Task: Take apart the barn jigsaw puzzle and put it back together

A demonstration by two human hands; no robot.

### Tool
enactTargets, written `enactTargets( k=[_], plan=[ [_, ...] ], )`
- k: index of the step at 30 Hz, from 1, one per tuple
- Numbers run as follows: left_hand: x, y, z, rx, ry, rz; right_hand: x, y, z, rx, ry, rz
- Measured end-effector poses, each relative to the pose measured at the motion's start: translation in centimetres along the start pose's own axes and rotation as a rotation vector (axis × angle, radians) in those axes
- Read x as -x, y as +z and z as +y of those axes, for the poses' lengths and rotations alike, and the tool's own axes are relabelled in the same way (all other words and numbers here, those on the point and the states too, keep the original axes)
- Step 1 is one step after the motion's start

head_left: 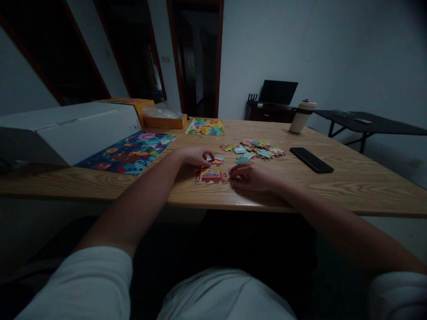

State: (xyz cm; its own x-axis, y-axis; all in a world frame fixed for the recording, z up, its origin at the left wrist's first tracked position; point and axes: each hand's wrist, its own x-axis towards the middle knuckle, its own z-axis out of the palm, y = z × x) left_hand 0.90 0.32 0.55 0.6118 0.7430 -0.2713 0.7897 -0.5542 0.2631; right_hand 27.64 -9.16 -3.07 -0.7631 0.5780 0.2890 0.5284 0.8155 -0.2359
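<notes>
A partly joined jigsaw section in red, yellow and purple lies near the table's front edge. At its upper left, my left hand has thumb and forefinger curled around a pale puzzle piece at the table surface. My right hand rests at the section's right side with its fingers pinched together at a puzzle piece, which they mostly cover. Just beyond both hands is a loose pile of puzzle pieces, several of them light blue on top.
On the wooden table, a black phone and a lidded cup stand to the right. Leftward are a dark blue picture sheet, a white box and an orange box. A yellow picture sheet lies farther back.
</notes>
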Motion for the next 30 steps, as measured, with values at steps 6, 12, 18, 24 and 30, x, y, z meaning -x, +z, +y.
enactTargets(
  k=[6, 12, 18, 24, 30],
  plan=[
    [0.0, 0.1, 0.0, 0.012, 0.003, 0.005, -0.2, 0.6, 0.2, -0.020, 0.109, 0.041],
    [-0.1, 0.1, 0.0, 0.019, -0.003, -0.006, -0.3, 1.2, 0.1, -0.110, -0.059, 0.036],
    [-0.1, 0.0, 0.1, 0.023, 0.009, -0.017, -0.3, 0.5, 0.2, -0.134, -0.095, 0.006],
    [0.0, -0.2, 0.3, -0.012, 0.010, -0.009, -0.3, 0.5, 0.0, -0.102, -0.093, -0.016],
    [0.1, -0.2, 0.5, 0.012, 0.000, -0.010, -0.5, 0.3, -0.4, -0.125, -0.108, -0.034]
  ],
)
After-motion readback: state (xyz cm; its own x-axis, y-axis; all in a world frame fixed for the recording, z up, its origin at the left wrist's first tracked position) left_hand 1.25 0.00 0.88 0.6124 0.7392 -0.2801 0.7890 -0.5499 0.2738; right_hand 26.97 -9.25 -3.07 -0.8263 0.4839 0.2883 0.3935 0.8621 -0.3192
